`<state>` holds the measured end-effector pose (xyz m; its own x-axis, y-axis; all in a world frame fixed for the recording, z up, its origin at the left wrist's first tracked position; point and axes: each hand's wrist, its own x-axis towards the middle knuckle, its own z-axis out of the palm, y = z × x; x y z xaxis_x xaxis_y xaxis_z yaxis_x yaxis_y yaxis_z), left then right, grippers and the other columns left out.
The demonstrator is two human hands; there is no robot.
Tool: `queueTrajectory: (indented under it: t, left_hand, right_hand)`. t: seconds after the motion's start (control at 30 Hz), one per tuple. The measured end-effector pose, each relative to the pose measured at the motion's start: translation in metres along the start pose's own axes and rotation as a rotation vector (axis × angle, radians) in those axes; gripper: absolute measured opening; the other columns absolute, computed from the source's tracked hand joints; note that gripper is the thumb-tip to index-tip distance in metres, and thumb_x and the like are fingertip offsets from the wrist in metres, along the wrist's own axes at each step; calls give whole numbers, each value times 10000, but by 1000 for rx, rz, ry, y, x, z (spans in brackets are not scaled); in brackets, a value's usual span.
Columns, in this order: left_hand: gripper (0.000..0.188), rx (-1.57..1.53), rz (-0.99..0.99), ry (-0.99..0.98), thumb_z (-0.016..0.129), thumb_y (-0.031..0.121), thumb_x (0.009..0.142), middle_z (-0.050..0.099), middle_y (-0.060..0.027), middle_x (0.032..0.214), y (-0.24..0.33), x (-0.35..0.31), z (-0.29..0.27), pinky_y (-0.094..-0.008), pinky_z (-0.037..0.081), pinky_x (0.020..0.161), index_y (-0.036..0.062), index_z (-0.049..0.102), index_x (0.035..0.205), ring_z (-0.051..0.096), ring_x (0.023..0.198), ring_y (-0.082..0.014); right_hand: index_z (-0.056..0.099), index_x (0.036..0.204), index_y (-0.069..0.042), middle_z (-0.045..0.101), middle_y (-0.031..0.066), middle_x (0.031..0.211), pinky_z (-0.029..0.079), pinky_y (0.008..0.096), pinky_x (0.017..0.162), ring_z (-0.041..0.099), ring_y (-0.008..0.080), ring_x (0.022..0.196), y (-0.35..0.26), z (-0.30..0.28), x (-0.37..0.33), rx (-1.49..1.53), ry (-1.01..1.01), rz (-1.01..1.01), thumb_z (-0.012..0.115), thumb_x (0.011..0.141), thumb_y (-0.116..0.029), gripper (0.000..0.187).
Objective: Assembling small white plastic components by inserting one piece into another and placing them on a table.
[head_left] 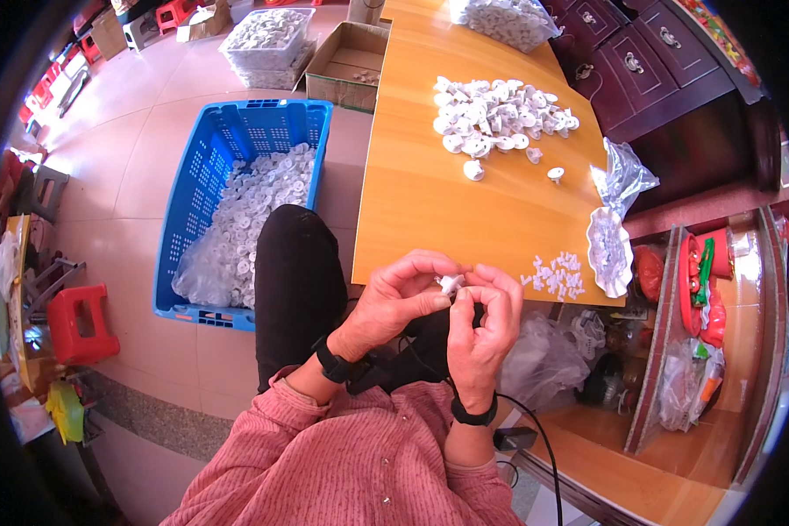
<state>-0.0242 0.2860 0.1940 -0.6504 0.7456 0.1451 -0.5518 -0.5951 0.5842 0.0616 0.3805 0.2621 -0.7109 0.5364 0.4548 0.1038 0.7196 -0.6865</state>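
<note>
Over the near edge of the wooden table [408, 197], my left hand [394, 298] pinches a small white plastic part [450, 283] between thumb and fingertips. My right hand [484, 326] is closed in a pinch against the same part from the right; anything tiny between its fingertips is hidden. Farther back on the table lies a heap of white disc-shaped plastic parts [500, 110], with a few loose ones in front. Close to my right hand, small white plastic pieces [555, 276] are scattered near the table's corner.
Left of my knee stands a blue crate [184, 202] holding many clear-white discs [267, 197]. A scalloped dish [609, 254] and plastic bag [622, 180] sit at the table's right edge. Beyond are a cardboard box [333, 92], parts tubs [267, 53], and dark drawers [627, 57].
</note>
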Motion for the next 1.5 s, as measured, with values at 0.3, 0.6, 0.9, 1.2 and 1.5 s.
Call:
queueTrajectory:
  t: [0.3, 0.6, 0.9, 1.2, 1.5]
  left_hand:
    - [325, 77, -15, -5, 689, -46, 909, 632, -156, 1292, -1, -2, -2, -426, 437, 1115, -2, 645, 1228, 582, 1256, -254]
    - [350, 86, -1, -38, 714, -23, 895, 637, -157, 1296, 2, -4, -2, -431, 431, 1122, -3, 644, 1238, 574, 1273, -265]
    - [335, 16, -46, 52, 707, -45, 892, 646, -162, 1277, 4, -5, -2, -424, 459, 1109, -5, 645, 1219, 603, 1236, -268]
    - [324, 39, -13, 16, 693, -58, 901, 647, -145, 1274, 1, -3, -3, -410, 471, 1090, -6, 644, 1218, 610, 1218, -246]
    - [308, 115, 46, 5, 680, -47, 920, 649, -107, 1242, 7, -7, -3, -350, 475, 1063, 5, 658, 1224, 609, 1197, -199]
  right_hand:
    - [564, 876, -3, 598, 205, 1117, 518, 435, 900, 632, 336, 1021, 6, -4, -2, 59, -55, 76, 646, 861, 19, 86]
    - [562, 882, 4, 596, 205, 1130, 508, 433, 905, 627, 332, 1031, 3, -5, -2, 78, -85, 75, 640, 879, 14, 78]
    - [608, 909, 19, 607, 165, 1174, 518, 359, 894, 627, 248, 1059, 7, -9, -3, 323, -113, 201, 674, 943, -53, 103]
    - [604, 893, 13, 618, 174, 1139, 508, 381, 905, 618, 280, 1064, 5, -8, 0, 270, -114, 203, 669, 912, -24, 77]
    - [597, 918, 15, 609, 176, 1140, 525, 388, 894, 626, 289, 1040, 1, 2, -3, 144, -100, 136, 631, 922, -4, 39]
